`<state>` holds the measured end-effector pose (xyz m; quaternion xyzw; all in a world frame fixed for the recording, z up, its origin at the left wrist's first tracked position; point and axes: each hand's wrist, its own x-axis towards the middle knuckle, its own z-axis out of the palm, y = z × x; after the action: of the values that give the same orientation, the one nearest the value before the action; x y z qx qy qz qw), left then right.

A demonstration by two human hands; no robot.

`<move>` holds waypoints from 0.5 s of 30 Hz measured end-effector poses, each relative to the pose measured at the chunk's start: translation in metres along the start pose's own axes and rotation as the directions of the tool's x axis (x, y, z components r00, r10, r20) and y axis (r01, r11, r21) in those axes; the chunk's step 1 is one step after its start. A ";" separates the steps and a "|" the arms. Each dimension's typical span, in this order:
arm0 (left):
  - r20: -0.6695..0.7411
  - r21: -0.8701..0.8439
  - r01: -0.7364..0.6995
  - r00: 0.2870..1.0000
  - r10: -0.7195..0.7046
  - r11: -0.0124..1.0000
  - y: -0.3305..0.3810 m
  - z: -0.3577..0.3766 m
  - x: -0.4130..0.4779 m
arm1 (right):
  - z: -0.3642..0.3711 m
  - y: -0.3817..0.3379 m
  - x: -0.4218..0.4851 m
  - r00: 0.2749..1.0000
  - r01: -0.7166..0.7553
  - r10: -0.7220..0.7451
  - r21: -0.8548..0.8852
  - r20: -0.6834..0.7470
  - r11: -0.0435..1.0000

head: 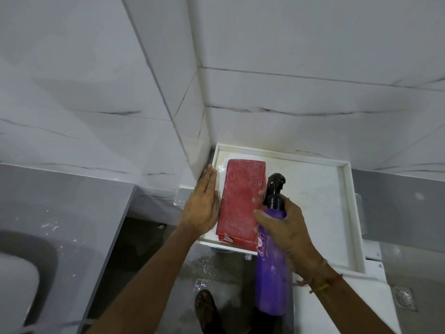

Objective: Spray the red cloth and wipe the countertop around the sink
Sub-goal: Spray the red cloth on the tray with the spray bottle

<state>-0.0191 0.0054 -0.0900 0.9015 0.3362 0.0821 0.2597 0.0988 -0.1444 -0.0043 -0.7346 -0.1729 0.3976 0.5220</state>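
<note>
red cloth (242, 202) lies folded on a white shelf tray (346, 213), long axis running away from the person | right hand (286, 227) wrapped around a purple spray bottle (273, 266), black nozzle (277, 186) just right of the cloth | left hand (202, 208) flat and open, holding nothing, touching the cloth's left edge | grey countertop (72, 213) and sink (26, 256) well to the left

Soft, dim light fills the frame, brightest at centre, where glare glints off the white tray (346, 213) near its upper left corner. The wall tiles (72, 80) at upper left fall into grey shadow. Wide-angle distortion bends the tile joints toward the edges. The sink (26, 261) at lower left is blurred and dark, and the floor (216, 268) at bottom centre shows small wet highlights.
</note>
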 end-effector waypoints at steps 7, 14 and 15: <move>0.000 0.010 -0.006 1.000 0.006 1.000 -0.002 0.002 0.000 | 0.000 -0.009 0.001 1.000 0.011 -0.011 0.013 0.022 1.000; 0.005 0.011 -0.011 1.000 0.011 1.000 -0.002 0.002 0.000 | 0.003 -0.008 -0.002 0.999 0.006 -0.004 -0.047 0.054 0.999; 0.008 0.011 -0.014 1.000 0.014 1.000 -0.002 0.002 -0.001 | 0.003 -0.008 -0.002 0.999 0.009 -0.007 -0.055 0.048 0.998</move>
<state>-0.0202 0.0057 -0.0925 0.9057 0.3293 0.0784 0.2553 0.0964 -0.1409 0.0031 -0.7382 -0.1991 0.4081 0.4989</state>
